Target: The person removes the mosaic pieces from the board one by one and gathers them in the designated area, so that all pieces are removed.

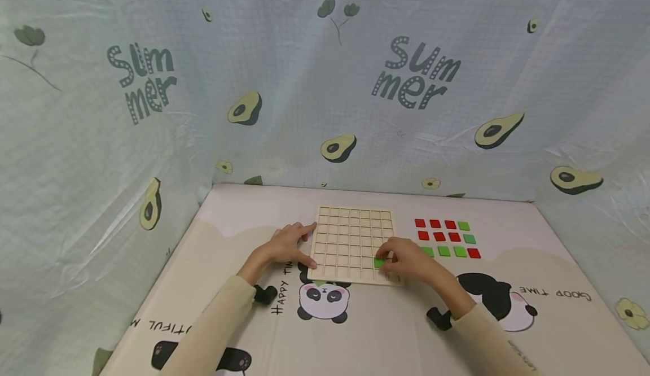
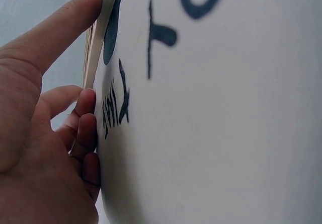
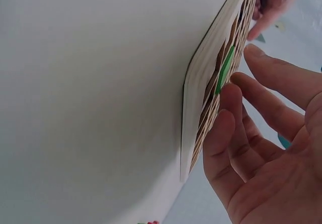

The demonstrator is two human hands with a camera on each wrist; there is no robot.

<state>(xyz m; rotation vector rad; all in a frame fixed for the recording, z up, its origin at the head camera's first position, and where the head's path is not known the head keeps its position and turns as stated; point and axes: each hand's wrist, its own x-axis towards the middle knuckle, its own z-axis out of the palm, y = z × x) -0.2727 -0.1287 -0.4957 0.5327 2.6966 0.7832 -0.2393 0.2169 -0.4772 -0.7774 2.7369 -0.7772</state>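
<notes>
A square wooden grid board [image 1: 350, 246] lies on the table between the hands. At its left side, my left hand [image 1: 286, 245] has thumb and index finger spread apart along the edge. The left wrist view shows one straight digit against the board's wooden edge [image 2: 95, 58], with other fingers loosely bent below. Over the board's lower right part, my right hand [image 1: 406, 260] holds a small green tile [image 1: 378, 262] between its fingertips. In the right wrist view the tile [image 3: 225, 70] sits at the grid's ridges, the curled fingers right at it.
Right of the board, several red tiles [image 1: 439, 236] and green tiles [image 1: 444, 251] lie in three short rows. The pale table cover [image 1: 386, 331] carries printed pandas and lettering. A hanging sheet [image 1: 284, 54] with avocado prints closes off the back and sides.
</notes>
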